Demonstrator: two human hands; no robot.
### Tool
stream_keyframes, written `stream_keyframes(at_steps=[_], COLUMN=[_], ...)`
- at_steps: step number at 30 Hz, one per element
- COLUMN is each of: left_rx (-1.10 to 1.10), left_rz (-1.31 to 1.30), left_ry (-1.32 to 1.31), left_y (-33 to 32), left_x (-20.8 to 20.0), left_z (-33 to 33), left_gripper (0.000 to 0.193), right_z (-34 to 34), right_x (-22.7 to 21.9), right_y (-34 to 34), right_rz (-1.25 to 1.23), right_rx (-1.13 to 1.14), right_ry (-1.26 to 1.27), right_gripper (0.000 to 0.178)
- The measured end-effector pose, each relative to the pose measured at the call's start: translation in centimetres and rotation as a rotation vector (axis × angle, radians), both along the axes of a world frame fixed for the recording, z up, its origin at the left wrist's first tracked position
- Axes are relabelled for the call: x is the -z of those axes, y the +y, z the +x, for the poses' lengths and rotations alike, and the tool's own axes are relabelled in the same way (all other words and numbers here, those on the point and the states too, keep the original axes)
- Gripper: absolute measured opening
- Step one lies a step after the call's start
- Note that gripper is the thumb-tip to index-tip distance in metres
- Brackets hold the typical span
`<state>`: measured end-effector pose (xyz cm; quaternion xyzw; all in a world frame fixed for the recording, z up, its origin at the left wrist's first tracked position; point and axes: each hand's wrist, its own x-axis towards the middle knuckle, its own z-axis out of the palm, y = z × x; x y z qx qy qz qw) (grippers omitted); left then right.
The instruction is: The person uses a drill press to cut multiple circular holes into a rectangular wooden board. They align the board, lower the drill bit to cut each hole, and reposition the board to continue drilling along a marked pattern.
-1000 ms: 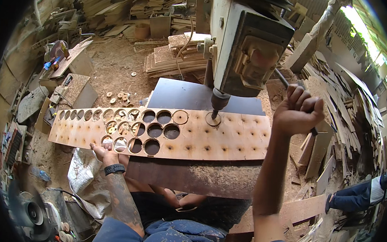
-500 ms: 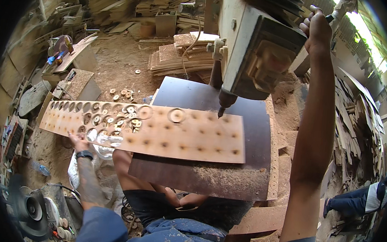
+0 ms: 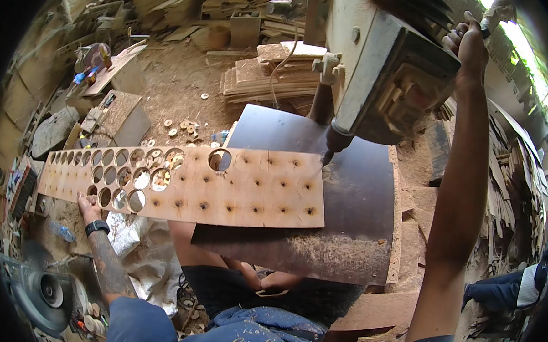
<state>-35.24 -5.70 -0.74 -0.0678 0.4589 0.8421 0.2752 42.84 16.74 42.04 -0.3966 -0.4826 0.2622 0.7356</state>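
The left hand (image 3: 88,208) is clamped on the near edge of a long wooden board (image 3: 235,197), toward its left end, with a dark wristwatch (image 3: 97,226) just behind it on the wrist. The right hand (image 3: 471,51), raised at the far right, is closed around a dark lever handle (image 3: 485,28) beside the drill press (image 3: 387,71).

The board lies flat across a dark panel (image 3: 359,207), its left part reaching well past the panel's left edge. Round holes fill much of that left part; one more hole stands apart in the far row, and small dark marks dot the rest. The drill bit (image 3: 328,157) is at the board's far right corner; whether it touches the wood is hard to tell.

Sawdust (image 3: 332,248) covers the near part of the panel. Farther out, a white sack (image 3: 126,234) lies near left, a fan (image 3: 47,289) stands beyond it, wooden discs (image 3: 185,128) litter the floor on the far side, and stacked sheets (image 3: 267,83) rise behind.
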Motion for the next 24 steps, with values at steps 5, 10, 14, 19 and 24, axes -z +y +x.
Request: stream_keyframes(at_steps=[5, 10, 14, 19, 24], left_rx=[-0.129, -0.102, -0.025, 0.013, 0.160], left_rz=[-0.121, -0.162, -0.067, -0.125, -0.134], left_ry=[0.107, 0.097, 0.007, 0.052, 0.129], left_y=[-0.4, -0.2, -0.7, 0.3, 2.9], left_x=[-1.0, -0.1, 0.1, -0.5, -0.1], left_z=[-1.2, -3.0, -4.9, -4.7, 3.2], left_gripper=[0.051, 0.042, 0.046, 0.049, 0.049], right_z=[1.3, 3.1, 3.7, 5.7, 7.5], right_x=[0.2, -0.4, 0.3, 0.2, 0.2], right_y=[2.6, 5.5, 6.3, 8.6, 10.0], right_rz=[-0.002, -0.130, -0.113, -0.092, -0.077], right_rx=[0.077, 0.200, 0.125, 0.070, -0.222], right_ry=[-0.078, -0.147, -0.094, -0.111, -0.282], right_gripper=[0.030, 0.037, 0.032, 0.029, 0.040])
